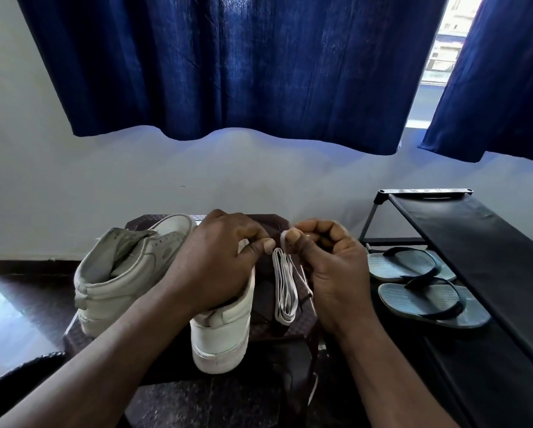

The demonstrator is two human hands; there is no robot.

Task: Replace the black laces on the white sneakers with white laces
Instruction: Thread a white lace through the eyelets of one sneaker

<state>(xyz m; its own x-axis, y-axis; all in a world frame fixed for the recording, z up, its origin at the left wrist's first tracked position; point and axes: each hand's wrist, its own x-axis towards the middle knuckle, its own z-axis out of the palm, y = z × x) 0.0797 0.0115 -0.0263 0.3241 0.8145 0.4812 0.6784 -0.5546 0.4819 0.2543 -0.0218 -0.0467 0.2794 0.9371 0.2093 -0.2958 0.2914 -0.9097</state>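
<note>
A pale wall (135, 180) runs behind the scene under heavy dark blue curtains (228, 66), and a glossy dark floor (18, 310) shows at the lower left. Against the wall stands a small dark brown table with a patterned top (302, 322), and on it sit two white high-top leather sneakers. The far sneaker (120, 273) is on the left with its collar gaping towards the camera. The near sneaker (222, 335) stands just beside it with its heel to the viewer, mostly covered by the left hand (215, 267). That hand hovers over the near sneaker with its fingers curled and its thumb tip pressed against the forefinger. Whether any lace lies between them I cannot tell, as the spot is slightly blurred. The right hand (330, 273) is raised opposite it, close but not touching, with thumb and forefinger pinching the end of a flat white shoelace (285, 285) and the other fingers curled in. The shoelace drops from that pinch in a folded bundle of several flat strands – its lower loops reach the table top just right of the near sneaker. To the right of the table is a black metal-and-fabric shoe rack (475, 242), and a pair of grey-blue flip-flops with black straps (425, 298) lies on its lower shelf.
</note>
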